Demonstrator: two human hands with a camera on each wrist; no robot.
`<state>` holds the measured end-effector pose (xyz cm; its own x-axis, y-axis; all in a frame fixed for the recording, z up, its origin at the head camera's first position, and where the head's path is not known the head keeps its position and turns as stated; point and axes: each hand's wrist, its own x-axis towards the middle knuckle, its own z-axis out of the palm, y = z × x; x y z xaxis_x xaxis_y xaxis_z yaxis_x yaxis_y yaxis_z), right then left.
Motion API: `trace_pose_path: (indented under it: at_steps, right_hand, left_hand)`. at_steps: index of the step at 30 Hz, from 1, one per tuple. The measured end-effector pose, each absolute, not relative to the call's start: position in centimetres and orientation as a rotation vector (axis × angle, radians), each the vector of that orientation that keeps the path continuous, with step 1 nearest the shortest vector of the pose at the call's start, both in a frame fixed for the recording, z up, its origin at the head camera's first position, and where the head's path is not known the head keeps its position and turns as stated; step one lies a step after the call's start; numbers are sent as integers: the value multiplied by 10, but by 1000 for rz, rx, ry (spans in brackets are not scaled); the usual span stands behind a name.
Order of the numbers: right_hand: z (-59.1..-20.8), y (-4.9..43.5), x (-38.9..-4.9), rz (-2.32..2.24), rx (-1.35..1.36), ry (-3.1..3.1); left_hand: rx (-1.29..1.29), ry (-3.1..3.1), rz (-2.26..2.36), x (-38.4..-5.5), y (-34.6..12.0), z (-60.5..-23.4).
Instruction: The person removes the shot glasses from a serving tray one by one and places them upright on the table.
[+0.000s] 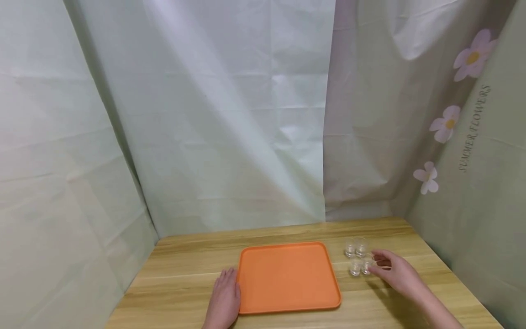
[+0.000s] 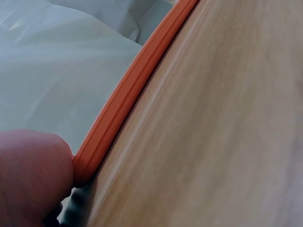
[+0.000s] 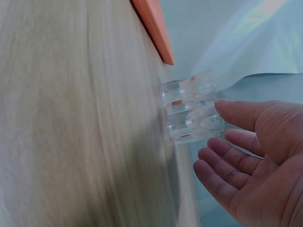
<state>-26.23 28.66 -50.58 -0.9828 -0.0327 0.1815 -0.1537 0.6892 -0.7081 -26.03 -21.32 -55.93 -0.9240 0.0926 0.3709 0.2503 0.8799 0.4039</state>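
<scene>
Several small clear glasses (image 1: pixel 355 267) stand close together on the table, right of an orange tray (image 1: pixel 287 278). My right hand (image 1: pixel 395 273) is beside the nearest right glass (image 1: pixel 365 265), thumb and fingers spread apart. In the right wrist view the thumb tip (image 3: pixel 225 108) is at the rim of the glasses (image 3: pixel 191 109); whether it touches cannot be made out. My left hand (image 1: pixel 225 299) lies against the tray's left edge with fingers extended. The left wrist view shows a digit (image 2: pixel 35 172) by the corner of the tray's rim (image 2: pixel 123 97).
The wood-grain table (image 1: pixel 185 278) is enclosed by pale hanging curtains (image 1: pixel 230 137) at the back and both sides. White flowers and lettering are printed on the right curtain (image 1: pixel 493 196).
</scene>
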Motion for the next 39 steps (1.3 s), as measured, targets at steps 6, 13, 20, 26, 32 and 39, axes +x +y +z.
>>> trace_pose_path:
  at_steps: [6, 13, 20, 26, 32, 39]
  right_hand:
    - [-496, 282, -253, 1138, 187, -2709]
    - [-478, 274, -249, 1094, 226, -2642]
    - [-462, 258, -247, 1059, 293, -2591]
    - [-455, 234, -246, 1041, 348, -2596]
    - [-456, 202, -247, 997, 413, -2630]
    - [-471, 159, -251, 937, 484, -2658]
  left_hand:
    - [-247, -2656, -628, -264, -216, -564]
    - [-267, -2550, -571, -278, -222, -582]
    - [-266, -2551, -509, -290, -225, -585]
    - [-231, -2655, -477, -286, -219, -566]
    - [-211, -2735, -425, -288, -213, -550]
    - [-215, -2706, -449, -296, -210, -554]
